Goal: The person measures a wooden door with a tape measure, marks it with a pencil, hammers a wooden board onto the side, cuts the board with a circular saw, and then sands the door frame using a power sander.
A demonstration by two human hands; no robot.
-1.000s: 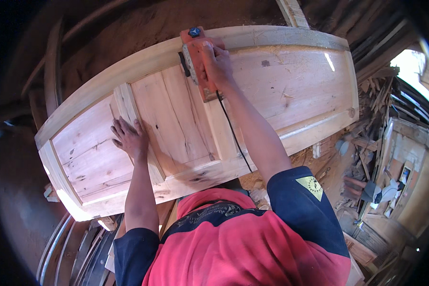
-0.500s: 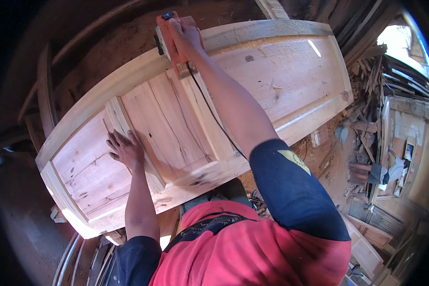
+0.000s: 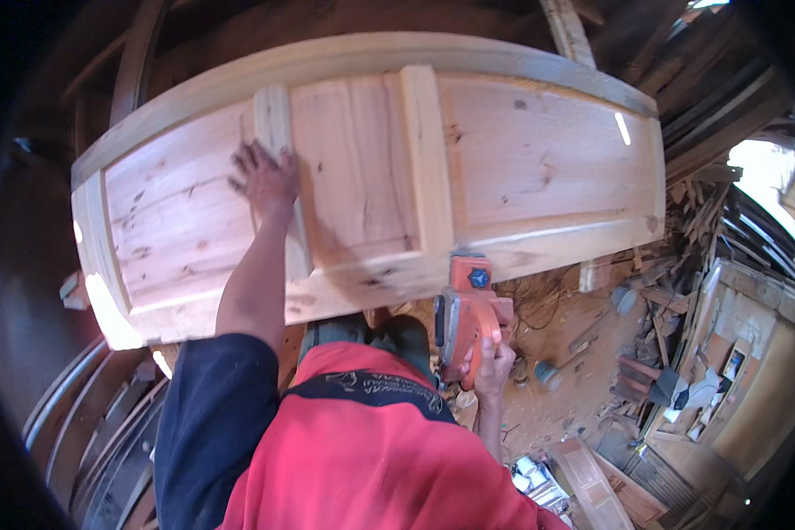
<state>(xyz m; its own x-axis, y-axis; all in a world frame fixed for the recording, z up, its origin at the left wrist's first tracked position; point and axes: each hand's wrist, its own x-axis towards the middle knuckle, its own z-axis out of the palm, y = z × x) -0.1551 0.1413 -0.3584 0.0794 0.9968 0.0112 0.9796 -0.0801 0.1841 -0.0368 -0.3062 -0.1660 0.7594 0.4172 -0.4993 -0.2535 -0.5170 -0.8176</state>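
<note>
A pale wooden panel door point(image 3: 539, 168) lies across the view in front of me, with raised cross rails between its flat panels. My left hand point(image 3: 272, 183) rests on the left cross rail, fingers spread and palm down. In my right hand point(image 3: 493, 364) is an orange electric planer point(image 3: 470, 314), gripped by its handle. The planer is at the door's near edge, right of my body. Its front end is close to the near rail; whether it touches the wood I cannot tell.
Wood scraps point(image 3: 680, 230) are heaped at the right, beside a wooden cabinet point(image 3: 760, 371). A small tin point(image 3: 547, 375) stands on the dirt floor point(image 3: 556, 336). Curved strips point(image 3: 71, 389) lean at the lower left. Behind the door rises a wooden post point(image 3: 567, 31).
My right hand has brought the planer from the door's far edge back to its near edge. The shavings on the right panel are gone. My left hand stays on the same cross rail.
</note>
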